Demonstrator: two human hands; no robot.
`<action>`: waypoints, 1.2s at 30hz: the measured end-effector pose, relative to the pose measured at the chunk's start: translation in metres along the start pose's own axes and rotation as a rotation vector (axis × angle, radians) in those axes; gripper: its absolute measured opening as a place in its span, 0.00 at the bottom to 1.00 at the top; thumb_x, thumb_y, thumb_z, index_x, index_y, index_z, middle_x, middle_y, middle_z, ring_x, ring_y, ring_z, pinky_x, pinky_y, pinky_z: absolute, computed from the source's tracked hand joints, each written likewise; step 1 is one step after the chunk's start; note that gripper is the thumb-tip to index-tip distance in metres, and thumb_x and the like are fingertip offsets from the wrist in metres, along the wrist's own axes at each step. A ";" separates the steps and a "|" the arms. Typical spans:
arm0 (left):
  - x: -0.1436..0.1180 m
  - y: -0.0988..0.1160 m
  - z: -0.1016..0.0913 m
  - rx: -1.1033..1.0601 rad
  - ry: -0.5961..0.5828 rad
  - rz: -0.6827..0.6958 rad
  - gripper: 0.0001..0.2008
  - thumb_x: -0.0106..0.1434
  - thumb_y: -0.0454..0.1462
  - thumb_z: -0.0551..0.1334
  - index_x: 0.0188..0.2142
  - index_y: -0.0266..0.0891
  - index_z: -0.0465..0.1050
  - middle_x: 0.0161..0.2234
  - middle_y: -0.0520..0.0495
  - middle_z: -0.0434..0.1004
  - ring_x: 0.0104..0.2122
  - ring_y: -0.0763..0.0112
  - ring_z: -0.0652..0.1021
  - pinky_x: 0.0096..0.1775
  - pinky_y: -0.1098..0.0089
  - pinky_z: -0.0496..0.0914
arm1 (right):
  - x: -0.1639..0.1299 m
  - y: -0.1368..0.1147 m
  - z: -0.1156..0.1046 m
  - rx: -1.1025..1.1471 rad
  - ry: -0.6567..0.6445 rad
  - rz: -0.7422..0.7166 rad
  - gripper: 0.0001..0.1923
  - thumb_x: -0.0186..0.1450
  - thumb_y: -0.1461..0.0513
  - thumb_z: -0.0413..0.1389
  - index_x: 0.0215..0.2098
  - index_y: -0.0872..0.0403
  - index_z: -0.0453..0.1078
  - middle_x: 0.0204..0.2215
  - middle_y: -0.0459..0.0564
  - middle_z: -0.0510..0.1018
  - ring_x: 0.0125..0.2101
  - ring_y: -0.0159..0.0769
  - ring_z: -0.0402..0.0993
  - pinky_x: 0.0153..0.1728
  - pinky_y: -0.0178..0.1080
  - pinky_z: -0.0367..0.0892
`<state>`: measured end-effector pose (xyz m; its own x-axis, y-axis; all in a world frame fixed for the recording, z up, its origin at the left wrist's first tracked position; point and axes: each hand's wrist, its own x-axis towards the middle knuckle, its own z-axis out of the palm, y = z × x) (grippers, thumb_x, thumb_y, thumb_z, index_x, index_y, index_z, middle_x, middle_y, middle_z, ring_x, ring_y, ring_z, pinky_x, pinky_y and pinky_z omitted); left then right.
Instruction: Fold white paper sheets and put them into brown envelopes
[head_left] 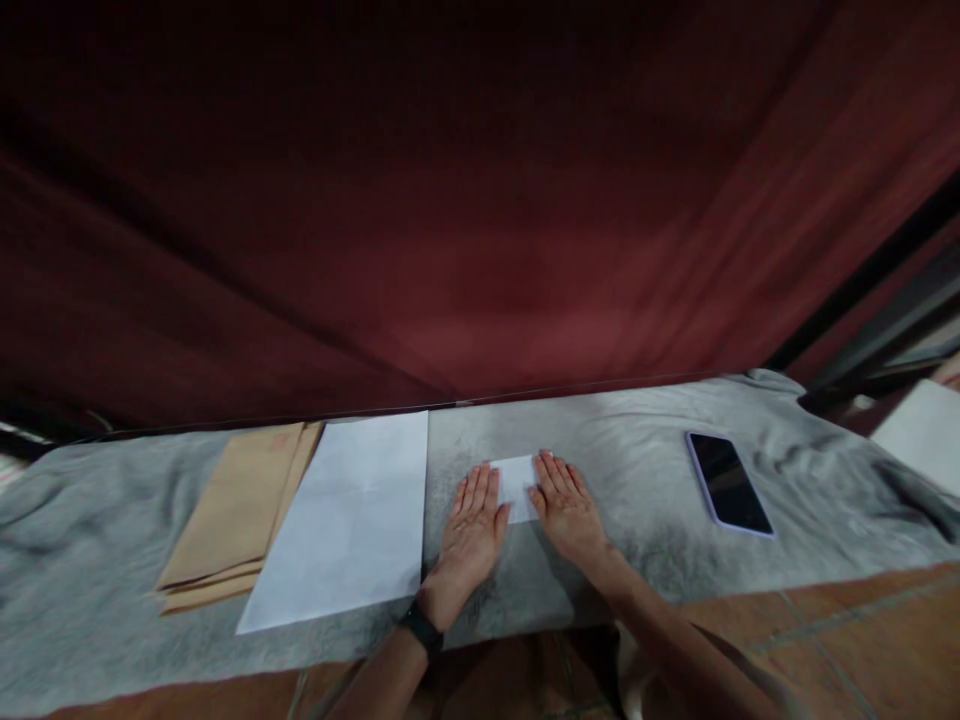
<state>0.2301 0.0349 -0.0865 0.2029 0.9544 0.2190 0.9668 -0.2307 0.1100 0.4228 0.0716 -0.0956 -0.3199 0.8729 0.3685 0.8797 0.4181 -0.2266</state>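
Observation:
A small folded white paper [516, 488] lies flat on the grey cloth in front of me. My left hand [474, 525] presses on its left end, palm down with the fingers stretched out. On the right end rests my right hand [568, 505], also flat with its fingers extended. Only the middle of the paper shows; both ends are hidden under the hands. Close by on the left is a large sheet of white paper [352, 520] with faint crease lines.
Several brown envelopes [232, 500] are stacked at the left, partly under the large white sheet. A phone in a lilac case [729, 483] lies to the right. Grey cloth [637, 440] covers the surface, and a dark red curtain [480, 250] hangs behind it.

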 end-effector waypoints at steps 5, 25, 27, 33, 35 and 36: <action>-0.012 0.000 -0.005 0.013 0.036 -0.044 0.28 0.76 0.42 0.46 0.71 0.32 0.55 0.71 0.38 0.57 0.71 0.60 0.58 0.69 0.53 0.57 | -0.008 0.009 -0.002 -0.072 0.029 0.027 0.26 0.78 0.59 0.42 0.70 0.63 0.60 0.67 0.60 0.65 0.67 0.49 0.63 0.68 0.52 0.53; -0.004 0.024 0.012 -0.036 0.016 -0.072 0.29 0.71 0.32 0.46 0.70 0.30 0.58 0.71 0.33 0.56 0.71 0.54 0.59 0.68 0.49 0.61 | -0.003 -0.023 0.008 0.122 -0.055 -0.168 0.24 0.77 0.58 0.43 0.67 0.53 0.66 0.67 0.53 0.67 0.66 0.42 0.64 0.68 0.50 0.58; -0.001 0.022 0.013 -0.015 -0.028 -0.108 0.29 0.72 0.34 0.46 0.70 0.30 0.57 0.71 0.34 0.56 0.71 0.54 0.58 0.68 0.50 0.61 | -0.003 -0.018 0.014 0.066 -0.032 -0.175 0.25 0.77 0.57 0.43 0.68 0.53 0.64 0.68 0.54 0.65 0.67 0.43 0.62 0.68 0.51 0.58; 0.007 0.011 0.000 0.022 -0.125 -0.095 0.29 0.74 0.39 0.47 0.72 0.33 0.53 0.72 0.36 0.52 0.72 0.56 0.56 0.69 0.52 0.58 | 0.000 -0.012 0.017 -0.050 0.008 -0.158 0.25 0.77 0.58 0.42 0.69 0.54 0.63 0.69 0.55 0.63 0.67 0.44 0.62 0.68 0.52 0.56; 0.006 0.009 -0.003 0.026 -0.111 -0.107 0.29 0.75 0.40 0.47 0.72 0.33 0.53 0.73 0.37 0.52 0.72 0.57 0.56 0.69 0.53 0.57 | 0.001 -0.013 0.016 -0.084 0.007 -0.148 0.25 0.77 0.58 0.43 0.69 0.53 0.63 0.69 0.55 0.64 0.67 0.45 0.62 0.67 0.52 0.55; 0.006 0.008 -0.004 0.027 -0.104 -0.112 0.29 0.75 0.41 0.47 0.72 0.33 0.53 0.73 0.37 0.52 0.72 0.57 0.56 0.69 0.53 0.57 | 0.001 -0.013 0.015 -0.098 0.009 -0.140 0.25 0.77 0.57 0.43 0.69 0.54 0.63 0.69 0.55 0.64 0.67 0.46 0.63 0.67 0.52 0.55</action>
<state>0.2386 0.0381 -0.0800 0.1069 0.9887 0.1052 0.9879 -0.1175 0.1012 0.4055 0.0704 -0.1060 -0.4390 0.8052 0.3986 0.8570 0.5085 -0.0833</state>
